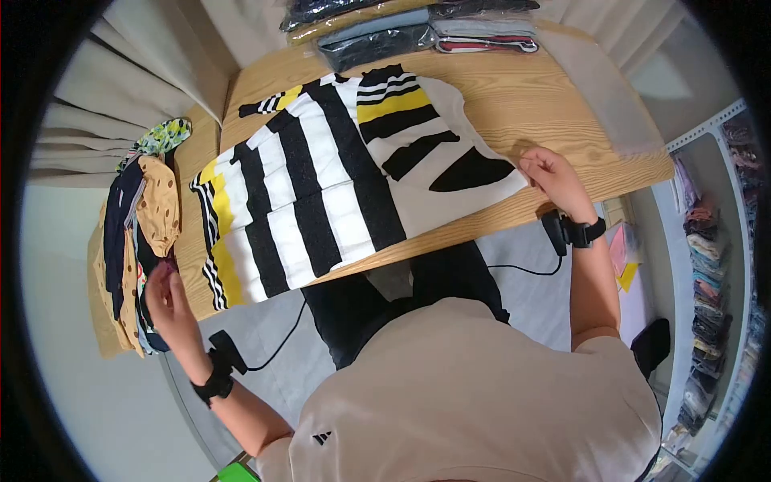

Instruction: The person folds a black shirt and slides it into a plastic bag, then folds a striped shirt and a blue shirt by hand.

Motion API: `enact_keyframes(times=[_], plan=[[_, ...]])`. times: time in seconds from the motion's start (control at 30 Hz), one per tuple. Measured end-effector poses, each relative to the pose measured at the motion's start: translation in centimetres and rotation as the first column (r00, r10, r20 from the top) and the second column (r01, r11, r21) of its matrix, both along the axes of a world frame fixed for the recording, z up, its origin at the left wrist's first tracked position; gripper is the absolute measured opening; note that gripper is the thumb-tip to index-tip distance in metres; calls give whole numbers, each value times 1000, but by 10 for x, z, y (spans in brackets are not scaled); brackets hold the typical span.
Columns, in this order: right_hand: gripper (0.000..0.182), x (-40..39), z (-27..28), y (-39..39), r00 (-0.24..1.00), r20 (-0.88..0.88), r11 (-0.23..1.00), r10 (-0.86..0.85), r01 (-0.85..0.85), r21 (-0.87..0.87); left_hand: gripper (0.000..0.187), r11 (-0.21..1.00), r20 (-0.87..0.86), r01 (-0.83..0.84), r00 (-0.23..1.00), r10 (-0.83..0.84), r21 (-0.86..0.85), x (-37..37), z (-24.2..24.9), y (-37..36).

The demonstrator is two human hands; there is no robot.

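A black, white and yellow striped garment (321, 185) lies spread flat across a wooden table (514, 104). My right hand (554, 178) rests at its right edge, fingers pinching the fabric by a black patch. My left hand (165, 299) hovers off the table's left end, fingers apart, next to a pile of mixed clothes (136, 233) that hangs over that end. Both wrists carry black straps with cables.
Several clear-bagged folded garments (401, 28) lie stacked at the table's far edge. Pale curtains (120, 88) hang behind the table at the left. Shelves of folded clothes (711, 273) stand at the right. Grey floor lies under the table.
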State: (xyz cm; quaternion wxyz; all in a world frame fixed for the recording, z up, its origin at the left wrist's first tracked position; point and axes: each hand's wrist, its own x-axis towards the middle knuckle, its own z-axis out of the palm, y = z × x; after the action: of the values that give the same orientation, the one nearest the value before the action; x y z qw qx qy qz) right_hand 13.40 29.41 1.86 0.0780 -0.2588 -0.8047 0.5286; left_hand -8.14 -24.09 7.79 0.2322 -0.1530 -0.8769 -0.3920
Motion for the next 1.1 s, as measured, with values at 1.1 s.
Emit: enact_keyframes(times=[1.1], plan=[[27,12,-30,-11,939,-344,913,-10,149,381,14,506,-90,506,639,-764,-699,-153,-13,394]])
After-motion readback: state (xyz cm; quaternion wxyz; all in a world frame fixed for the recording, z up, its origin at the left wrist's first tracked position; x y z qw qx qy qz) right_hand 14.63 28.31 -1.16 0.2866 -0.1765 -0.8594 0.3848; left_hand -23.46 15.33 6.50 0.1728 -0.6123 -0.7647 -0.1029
